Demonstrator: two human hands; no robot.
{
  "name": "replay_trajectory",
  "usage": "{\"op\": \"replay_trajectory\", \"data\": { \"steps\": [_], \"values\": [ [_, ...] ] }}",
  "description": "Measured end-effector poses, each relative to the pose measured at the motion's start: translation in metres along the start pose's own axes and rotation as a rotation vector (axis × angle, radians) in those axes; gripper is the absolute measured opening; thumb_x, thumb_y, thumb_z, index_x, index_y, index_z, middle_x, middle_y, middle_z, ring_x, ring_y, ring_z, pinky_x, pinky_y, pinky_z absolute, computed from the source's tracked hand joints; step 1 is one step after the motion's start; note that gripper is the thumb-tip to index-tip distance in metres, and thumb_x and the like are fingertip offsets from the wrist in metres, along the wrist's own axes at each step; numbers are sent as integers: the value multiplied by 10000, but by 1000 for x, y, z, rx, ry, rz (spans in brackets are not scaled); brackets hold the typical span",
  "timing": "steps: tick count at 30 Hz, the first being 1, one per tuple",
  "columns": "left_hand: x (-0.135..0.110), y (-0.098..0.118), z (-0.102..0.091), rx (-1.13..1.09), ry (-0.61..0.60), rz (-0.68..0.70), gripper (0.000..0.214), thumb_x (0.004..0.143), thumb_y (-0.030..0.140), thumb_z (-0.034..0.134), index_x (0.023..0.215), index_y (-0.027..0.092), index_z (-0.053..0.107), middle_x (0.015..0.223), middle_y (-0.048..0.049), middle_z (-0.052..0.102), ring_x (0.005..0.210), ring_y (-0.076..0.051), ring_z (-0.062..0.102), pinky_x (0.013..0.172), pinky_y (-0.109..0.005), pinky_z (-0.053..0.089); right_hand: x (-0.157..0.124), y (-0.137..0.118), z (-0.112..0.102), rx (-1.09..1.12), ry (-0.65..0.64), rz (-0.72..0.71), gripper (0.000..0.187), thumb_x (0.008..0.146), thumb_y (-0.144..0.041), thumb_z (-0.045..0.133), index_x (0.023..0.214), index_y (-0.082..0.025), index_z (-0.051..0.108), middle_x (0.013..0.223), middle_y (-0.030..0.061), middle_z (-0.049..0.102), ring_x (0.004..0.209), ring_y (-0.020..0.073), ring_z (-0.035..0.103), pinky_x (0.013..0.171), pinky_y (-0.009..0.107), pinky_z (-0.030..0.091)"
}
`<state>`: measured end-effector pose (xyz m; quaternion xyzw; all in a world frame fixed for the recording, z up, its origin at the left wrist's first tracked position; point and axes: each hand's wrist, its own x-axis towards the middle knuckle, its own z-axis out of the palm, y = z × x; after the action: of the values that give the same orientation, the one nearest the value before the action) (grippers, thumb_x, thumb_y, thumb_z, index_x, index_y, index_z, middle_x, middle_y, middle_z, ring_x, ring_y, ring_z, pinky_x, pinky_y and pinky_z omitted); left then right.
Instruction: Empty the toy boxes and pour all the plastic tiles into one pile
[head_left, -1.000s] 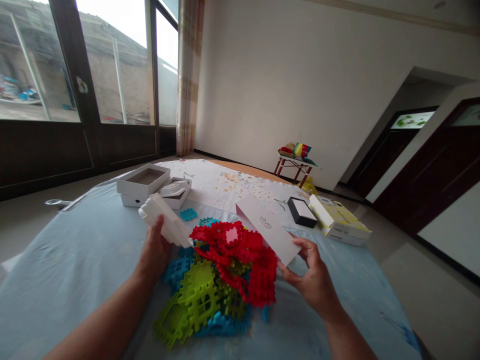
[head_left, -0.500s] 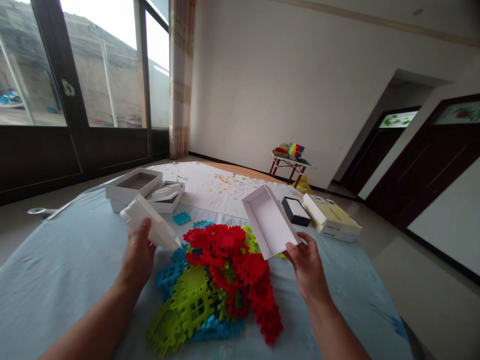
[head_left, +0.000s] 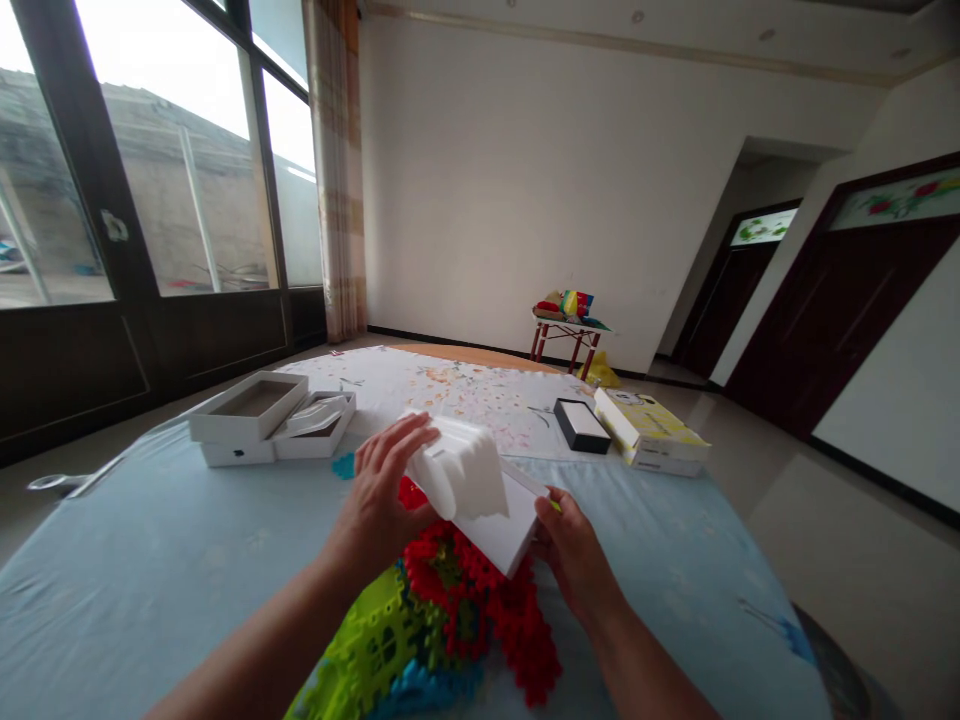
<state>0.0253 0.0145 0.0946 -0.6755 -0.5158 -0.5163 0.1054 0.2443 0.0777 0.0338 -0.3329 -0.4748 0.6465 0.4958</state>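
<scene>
A ridged, white moulded tray [head_left: 466, 468] is grasped by the left fingers [head_left: 391, 440]; a white rectangular cardboard box [head_left: 504, 535] (tilted) by the right fingers [head_left: 559, 508].

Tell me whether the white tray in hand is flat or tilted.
Tilted: the left hand holds the white tray aslant, partly hiding the white box.

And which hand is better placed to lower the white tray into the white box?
Probably the left hand: it grips the white tray, which is tilted over the white box. The right hand is occupied holding the box's right end.
</scene>
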Motion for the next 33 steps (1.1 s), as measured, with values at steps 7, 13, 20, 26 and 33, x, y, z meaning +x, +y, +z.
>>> {"op": "replay_trajectory", "data": {
  "steps": [7, 13, 20, 26, 33],
  "values": [
    [-1, 19, 43, 10, -6, -46, 700, 601, 243, 701, 1190, 233, 323, 1262, -144, 443, 1164, -305, 430, 923, -454, 373, 1, -2, 0, 46, 9, -2, 455, 707, -521, 589, 1001, -196, 466, 844, 33, 636, 680, 185, 631, 551, 286, 508],
    [-3, 13, 47, 108, -270, -114, 939, 569, 283, 730, 1361, 284, 225, 1223, -123, 430, 1083, -321, 473, 876, -463, 406, 3, 0, -2, 34, 76, 15, 436, 693, -501, 608, 974, -196, 469, 825, 29, 624, 683, 190, 626, 515, 278, 506],
    [6, 17, 26, 27, -523, -79, 1102, 445, 431, 787, 1373, 356, 198, 1285, -113, 388, 974, -307, 552, 798, -436, 461, 3, 3, -4, 22, 132, 45, 412, 669, -492, 632, 929, -210, 483, 779, -1, 615, 682, 172, 605, 502, 255, 493],
    [12, 21, 22, 75, -564, -63, 770, 514, 459, 746, 1206, 310, 445, 1268, -92, 397, 851, -237, 597, 745, -398, 474, 2, -2, -4, 42, 118, 72, 363, 678, -470, 631, 904, -219, 499, 762, -15, 620, 657, 162, 599, 462, 219, 455],
    [8, 16, 27, 82, -557, -60, 954, 450, 622, 703, 1284, 301, 370, 1288, -109, 409, 1141, -331, 428, 923, -478, 334, -1, -6, 2, 120, 73, 92, 293, 690, -417, 639, 866, -221, 511, 776, -15, 647, 663, 173, 618, 486, 241, 473]
  ]
}}
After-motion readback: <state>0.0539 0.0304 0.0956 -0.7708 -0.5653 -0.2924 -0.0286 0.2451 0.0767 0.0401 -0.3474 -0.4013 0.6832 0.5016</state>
